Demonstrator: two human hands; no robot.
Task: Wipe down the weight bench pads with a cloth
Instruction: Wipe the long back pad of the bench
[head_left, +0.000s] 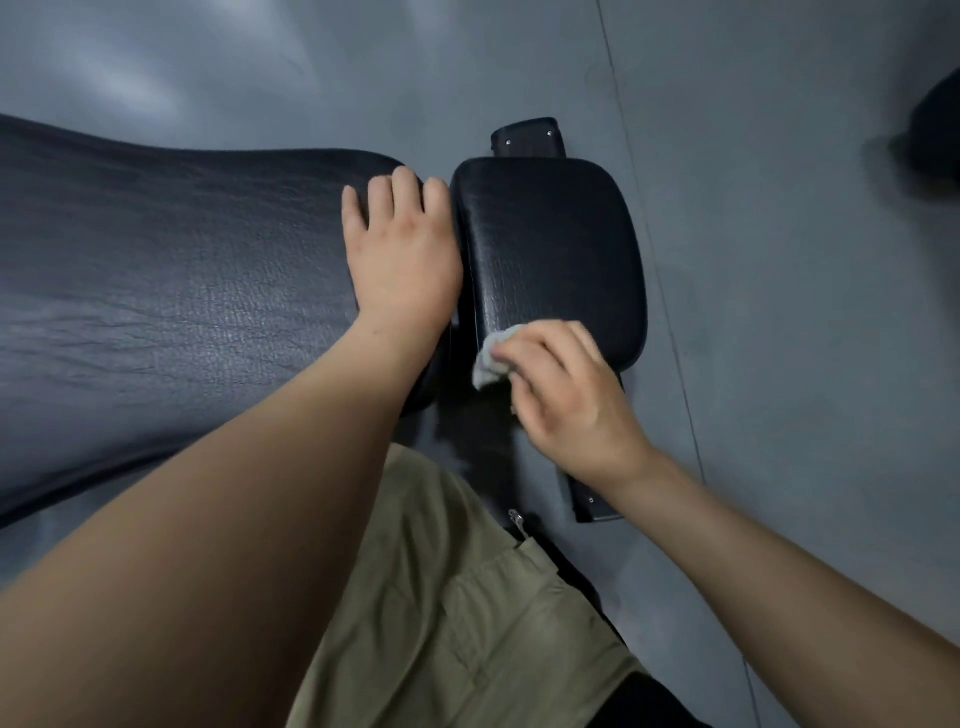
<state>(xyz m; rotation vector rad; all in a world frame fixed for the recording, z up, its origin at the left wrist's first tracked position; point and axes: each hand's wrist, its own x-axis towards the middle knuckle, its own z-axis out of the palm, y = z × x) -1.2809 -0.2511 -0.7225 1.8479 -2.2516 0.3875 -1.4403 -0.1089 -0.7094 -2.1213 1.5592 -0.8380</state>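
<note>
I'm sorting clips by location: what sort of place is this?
Probably a gym: a long black bench pad and a smaller seat pad on a metal frame, over a grey floor.

The bare left arm reaches in from 7 o'clock, the left grip (405, 249) lying palm down with fingers straight toward 12 o'clock, while the right arm enters from 4 o'clock, the right grip (566, 395) pinching a cloth (491, 358) in curled fingers.
</note>
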